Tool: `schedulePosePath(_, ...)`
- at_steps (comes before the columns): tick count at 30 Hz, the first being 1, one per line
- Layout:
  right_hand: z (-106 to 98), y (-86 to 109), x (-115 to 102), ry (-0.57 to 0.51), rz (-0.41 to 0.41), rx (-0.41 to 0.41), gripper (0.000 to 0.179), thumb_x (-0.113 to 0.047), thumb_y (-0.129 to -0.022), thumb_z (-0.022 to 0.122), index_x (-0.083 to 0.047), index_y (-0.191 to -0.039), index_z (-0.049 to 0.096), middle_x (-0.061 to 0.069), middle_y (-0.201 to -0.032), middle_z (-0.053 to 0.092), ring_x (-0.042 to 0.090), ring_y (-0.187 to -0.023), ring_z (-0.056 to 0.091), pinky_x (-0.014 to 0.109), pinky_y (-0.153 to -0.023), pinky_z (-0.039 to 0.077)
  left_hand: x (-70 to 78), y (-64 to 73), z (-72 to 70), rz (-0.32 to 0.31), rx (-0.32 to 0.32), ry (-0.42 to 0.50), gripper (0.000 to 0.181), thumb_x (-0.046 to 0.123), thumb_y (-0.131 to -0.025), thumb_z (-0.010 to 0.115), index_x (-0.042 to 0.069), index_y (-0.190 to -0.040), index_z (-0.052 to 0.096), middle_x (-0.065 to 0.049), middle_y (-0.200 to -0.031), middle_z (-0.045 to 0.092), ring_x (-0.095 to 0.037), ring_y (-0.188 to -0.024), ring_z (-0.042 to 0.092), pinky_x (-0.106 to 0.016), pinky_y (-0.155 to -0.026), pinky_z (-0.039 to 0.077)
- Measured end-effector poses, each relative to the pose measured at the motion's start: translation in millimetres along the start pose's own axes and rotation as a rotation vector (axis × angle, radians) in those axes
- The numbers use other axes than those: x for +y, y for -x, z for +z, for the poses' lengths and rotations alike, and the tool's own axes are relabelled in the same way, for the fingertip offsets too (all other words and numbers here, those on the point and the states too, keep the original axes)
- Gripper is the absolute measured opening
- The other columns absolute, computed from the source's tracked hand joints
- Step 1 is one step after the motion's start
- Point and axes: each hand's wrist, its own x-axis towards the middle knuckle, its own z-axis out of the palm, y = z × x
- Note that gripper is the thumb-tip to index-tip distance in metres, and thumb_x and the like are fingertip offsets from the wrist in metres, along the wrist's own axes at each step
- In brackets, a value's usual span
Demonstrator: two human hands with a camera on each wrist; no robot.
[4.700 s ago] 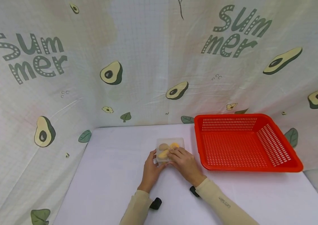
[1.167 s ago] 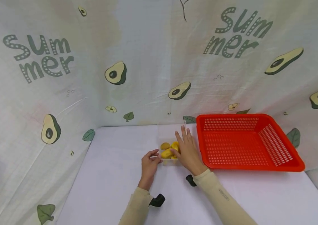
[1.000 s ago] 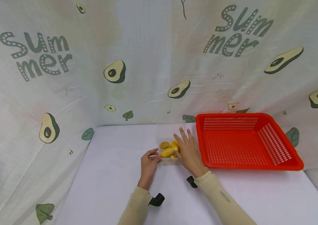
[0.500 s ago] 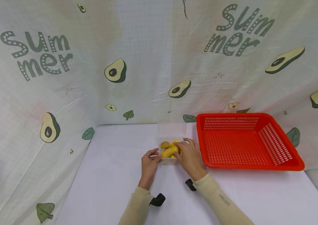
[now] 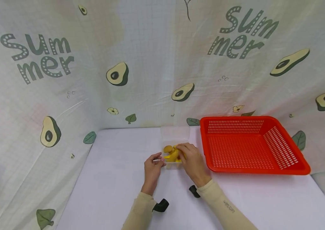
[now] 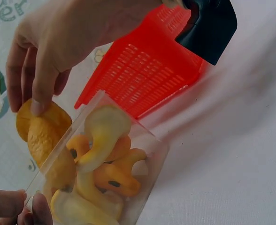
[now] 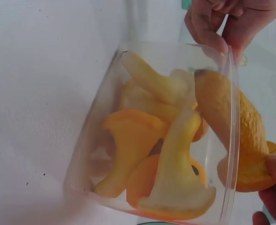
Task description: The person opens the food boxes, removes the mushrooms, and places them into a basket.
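A clear plastic box (image 5: 174,165) stands on the table with its lid (image 5: 175,133) tipped back. Several yellow mushrooms (image 7: 175,176) with flared caps lie inside, overlapping one another. At the box's left front corner my left hand (image 5: 152,171) pinches the rim between thumb and fingers. My right hand (image 5: 194,164), over the box, grips one orange-yellow mushroom (image 6: 42,133) by its cap. The cap is above the rim, while the bumpy stem slants down into the box, seen through the wall in the right wrist view.
A red slotted plastic basket (image 5: 240,153) sits on the right, close beside the box. White cloth (image 5: 116,179) covers the table. Behind it hangs a curtain (image 5: 148,64) printed with avocados. Dark wrist mounts (image 5: 161,205) stick out at both sleeves.
The lid, shut over the box at first, is now swung back. My right hand has come down from the lid and taken hold of a mushroom, turning it upward. The left hand stays at the corner.
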Motion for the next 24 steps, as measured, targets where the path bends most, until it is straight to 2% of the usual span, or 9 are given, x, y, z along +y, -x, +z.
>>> schedulePosePath(6,-4,-2.3,-1,-0.041,-0.056,0.094,0.023,0.006,-0.084,0.085,-0.005,-0.105,0.082,0.007,-0.108,0.077,0.026,-0.100,0.071,0.042,-0.091,0.064,-2.5,-1.2,-1.3,0.003,-0.007,-0.004,0.031,-0.015,-0.093,0.062,-0.019,-0.123,0.064,-0.026,-0.105,0.062,-0.018,-0.076,0.064,-0.038,-0.079,0.068)
schedulePosePath(13,-20,-7.7,-5,-0.051,-0.091,0.171,0.023,0.009,-0.082,0.085,-0.001,-0.102,0.081,0.010,-0.108,0.077,0.028,-0.101,0.072,0.041,-0.091,0.064,-31.1,-18.1,-0.6,-0.015,0.013,-0.019,0.032,-0.013,-0.096,0.065,-0.017,-0.128,0.064,-0.023,-0.107,0.063,-0.015,-0.077,0.062,-0.039,-0.080,0.068)
schedulePosePath(17,-33,-8.8,-5,-0.054,-0.099,0.204,0.027,0.014,-0.080,0.085,-0.001,-0.102,0.081,0.010,-0.109,0.077,0.029,-0.101,0.071,0.041,-0.089,0.064,-36.8,-20.4,-1.3,-0.018,0.018,-0.024,0.034,-0.009,-0.096,0.067,-0.014,-0.130,0.064,-0.020,-0.109,0.064,-0.014,-0.077,0.062,-0.034,-0.078,0.067)
schedulePosePath(19,-40,-9.0,-6,-0.048,-0.094,0.216,0.028,0.015,-0.079,0.084,0.000,-0.103,0.081,0.010,-0.110,0.077,0.029,-0.101,0.071,0.037,-0.091,0.064,-37.0,-20.3,-1.4,-0.021,0.019,-0.024,0.034,-0.008,-0.096,0.067,-0.013,-0.130,0.065,-0.019,-0.109,0.064,-0.014,-0.076,0.063,-0.031,-0.077,0.067)
schedulePosePath(21,-49,-9.2,-6,-0.045,-0.085,0.222,0.027,0.016,-0.080,0.083,0.001,-0.103,0.081,0.012,-0.110,0.077,0.030,-0.101,0.070,0.027,-0.095,0.061,-37.0,-19.9,-1.4,-0.024,0.017,-0.026,0.034,-0.008,-0.096,0.067,-0.012,-0.130,0.065,-0.019,-0.110,0.064,-0.014,-0.077,0.063,-0.030,-0.077,0.067)
schedulePosePath(24,-64,-9.7,-6,-0.049,-0.058,0.223,0.026,0.015,-0.081,0.082,0.002,-0.104,0.080,0.014,-0.110,0.076,0.032,-0.102,0.069,0.010,-0.103,0.050,-36.8,-19.2,-1.0,-0.033,0.020,-0.032,0.033,-0.007,-0.097,0.067,-0.011,-0.130,0.066,-0.017,-0.110,0.064,-0.014,-0.077,0.063,-0.030,-0.078,0.067)
